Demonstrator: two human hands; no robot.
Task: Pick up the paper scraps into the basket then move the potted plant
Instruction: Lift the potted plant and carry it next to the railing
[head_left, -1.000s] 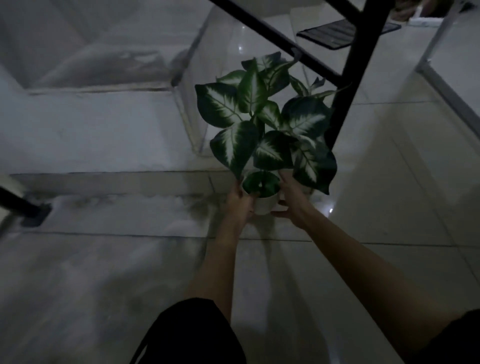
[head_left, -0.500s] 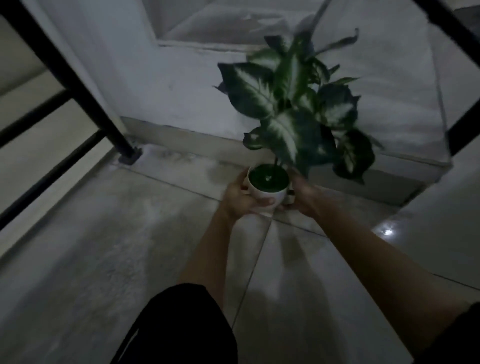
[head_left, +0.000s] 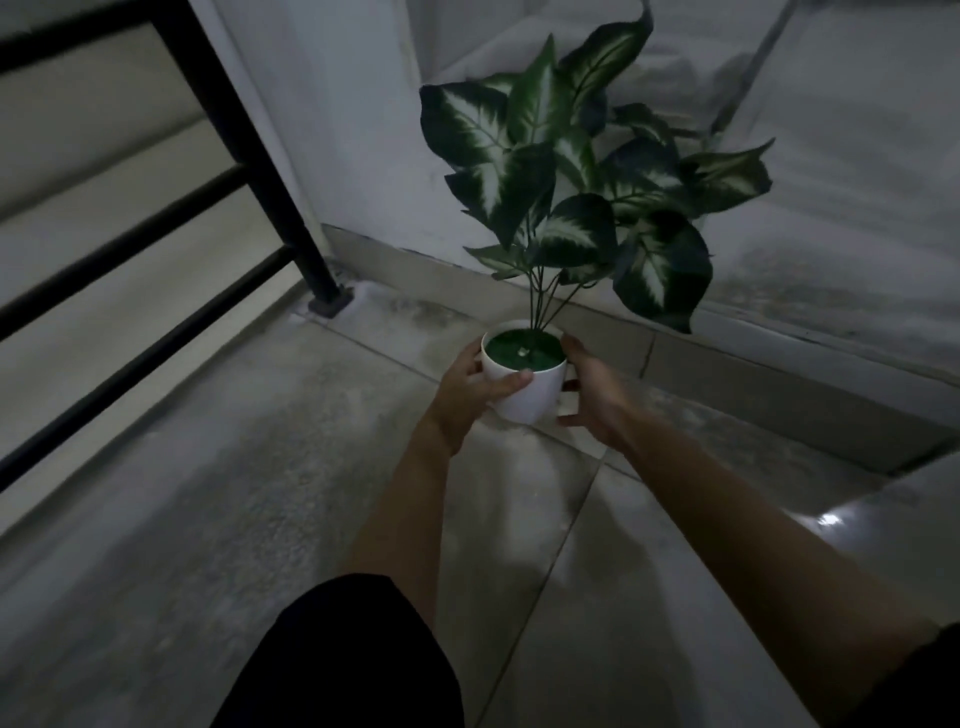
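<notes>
Two hands, both clamped on one white pot, at centre of view.

Left hand: at the pot's 9 o'clock side, curled part-way; thumb laid across the near wall of the pot, fingers wrapped behind the rim.

Right hand: at the pot's 3 o'clock side, more open; palm against the wall, fingertips reaching the rim at its far side, lower fingers under the base edge.

Plant: thin stems rise from the green fill in the pot; green-and-white leaves spread toward 12 and 2 o'clock, close to the wall. Pot upright; whether its base touches the floor cannot be told.

Edges: a low skirting runs along the wall foot from 11 to 3 o'clock, just beyond the pot. Black railing stands at 9 to 11 o'clock, its post footed on the floor near the wall corner, well apart from the left hand.

Open room: bare tiled floor from 6 to 9 o'clock, and a glossy patch at 4 o'clock. Dark sleeve at 6 o'clock.
</notes>
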